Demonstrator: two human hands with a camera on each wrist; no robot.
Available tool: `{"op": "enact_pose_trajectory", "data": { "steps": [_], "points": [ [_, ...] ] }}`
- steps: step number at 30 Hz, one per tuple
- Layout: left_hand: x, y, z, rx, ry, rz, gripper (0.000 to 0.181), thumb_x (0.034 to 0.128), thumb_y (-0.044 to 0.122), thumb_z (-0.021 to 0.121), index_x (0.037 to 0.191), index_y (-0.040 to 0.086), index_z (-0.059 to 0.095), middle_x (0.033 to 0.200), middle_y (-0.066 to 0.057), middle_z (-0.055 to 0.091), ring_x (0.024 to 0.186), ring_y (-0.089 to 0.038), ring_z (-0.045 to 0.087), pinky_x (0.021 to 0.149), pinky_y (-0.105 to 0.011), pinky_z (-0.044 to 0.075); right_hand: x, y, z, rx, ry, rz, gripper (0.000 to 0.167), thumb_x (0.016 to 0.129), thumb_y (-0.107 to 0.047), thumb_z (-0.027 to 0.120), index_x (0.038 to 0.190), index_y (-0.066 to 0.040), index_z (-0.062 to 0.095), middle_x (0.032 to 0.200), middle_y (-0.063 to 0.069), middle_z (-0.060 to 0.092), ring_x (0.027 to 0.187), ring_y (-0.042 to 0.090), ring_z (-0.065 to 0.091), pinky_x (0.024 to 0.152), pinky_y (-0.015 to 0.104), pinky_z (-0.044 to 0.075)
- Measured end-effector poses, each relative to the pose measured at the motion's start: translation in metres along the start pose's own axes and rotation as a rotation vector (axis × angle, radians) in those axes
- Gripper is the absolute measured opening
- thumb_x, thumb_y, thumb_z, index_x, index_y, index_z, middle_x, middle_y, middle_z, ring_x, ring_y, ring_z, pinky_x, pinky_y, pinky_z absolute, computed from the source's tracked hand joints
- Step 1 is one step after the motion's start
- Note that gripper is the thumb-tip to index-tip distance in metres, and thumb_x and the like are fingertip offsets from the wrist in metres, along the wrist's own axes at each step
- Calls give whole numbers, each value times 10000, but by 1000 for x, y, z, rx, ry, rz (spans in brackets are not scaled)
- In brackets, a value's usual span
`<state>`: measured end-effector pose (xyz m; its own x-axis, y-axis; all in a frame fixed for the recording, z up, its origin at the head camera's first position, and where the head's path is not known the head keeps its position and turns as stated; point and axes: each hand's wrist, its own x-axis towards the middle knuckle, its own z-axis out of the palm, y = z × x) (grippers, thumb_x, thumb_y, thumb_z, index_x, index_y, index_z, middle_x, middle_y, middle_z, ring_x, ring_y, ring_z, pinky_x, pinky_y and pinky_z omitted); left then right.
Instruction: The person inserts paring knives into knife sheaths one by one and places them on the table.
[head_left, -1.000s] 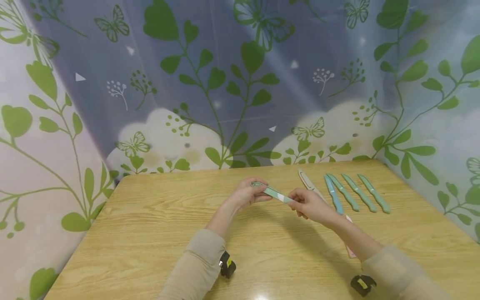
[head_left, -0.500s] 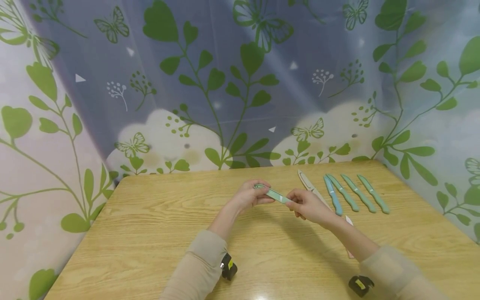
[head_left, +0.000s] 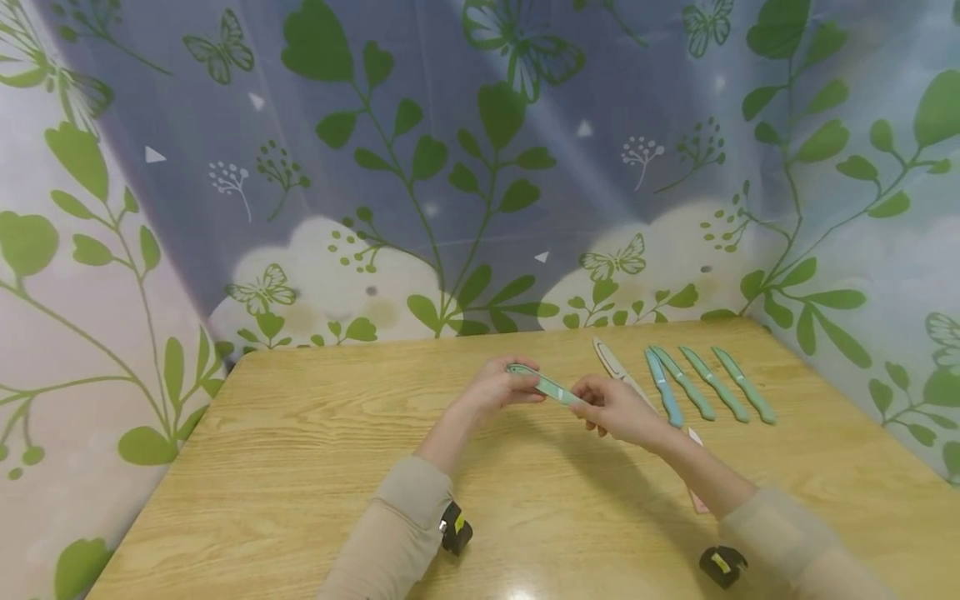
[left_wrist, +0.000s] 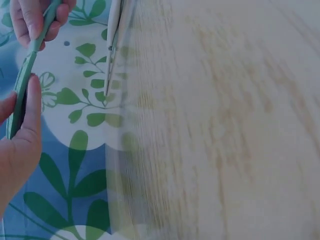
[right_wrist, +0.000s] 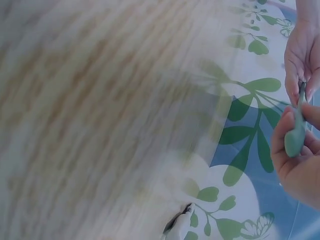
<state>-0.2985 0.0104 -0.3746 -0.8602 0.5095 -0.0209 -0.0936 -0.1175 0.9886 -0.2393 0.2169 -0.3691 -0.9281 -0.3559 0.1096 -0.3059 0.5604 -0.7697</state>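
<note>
A green sheathed knife [head_left: 551,388] is held above the table by both hands in the head view. My left hand [head_left: 497,388] grips its sheath end, thumb on one side and fingers on the other. My right hand [head_left: 618,410] pinches the handle end. A narrow white band shows between handle and sheath. In the left wrist view, the green knife [left_wrist: 27,65] slants between left hand [left_wrist: 22,155] and right hand [left_wrist: 32,22]. The rounded handle end of the knife [right_wrist: 295,140] pokes out of my right hand [right_wrist: 300,175] in the right wrist view.
A white knife [head_left: 617,360] lies behind my right hand, partly covered by it. To its right lie a blue knife [head_left: 664,392] and several green knives [head_left: 742,383]. A pink-handled knife [head_left: 699,498] is mostly hidden under my right forearm. Patterned cloth [head_left: 420,167] stands around the wooden table [head_left: 315,433].
The white band between handle and sheath is narrower than a second ago, so the two parts have come closer together. Both hands stay in nearly the same place.
</note>
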Motion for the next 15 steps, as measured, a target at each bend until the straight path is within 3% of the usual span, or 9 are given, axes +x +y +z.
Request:
{"op": "enact_pose_trajectory", "data": {
  "steps": [4,10,15],
  "points": [
    [-1,-1,1,20,52,-16,355,876,-79,543,1210,-129,432,959,-179,556,821,-241,642,829,-327,543,0,4,1,-143,-14,-9,139,874,-130,643,963,-33,600,699,28,562,566,143,495,467,258,448],
    [1,-5,3,22,130,-28,361,863,-83,559,1204,-109,444,916,-156,565,782,-213,624,816,-330,549,-4,7,-2,-407,-53,-109,189,831,-192,700,946,-56,639,640,-78,535,502,52,446,450,204,403],
    [4,-7,4,42,155,-23,312,857,-87,560,1154,-120,471,849,-123,566,718,-178,610,787,-322,559,-4,8,-8,-494,-97,-182,218,821,-173,709,955,-23,627,676,-75,565,529,24,473,471,192,433]
  ]
}}
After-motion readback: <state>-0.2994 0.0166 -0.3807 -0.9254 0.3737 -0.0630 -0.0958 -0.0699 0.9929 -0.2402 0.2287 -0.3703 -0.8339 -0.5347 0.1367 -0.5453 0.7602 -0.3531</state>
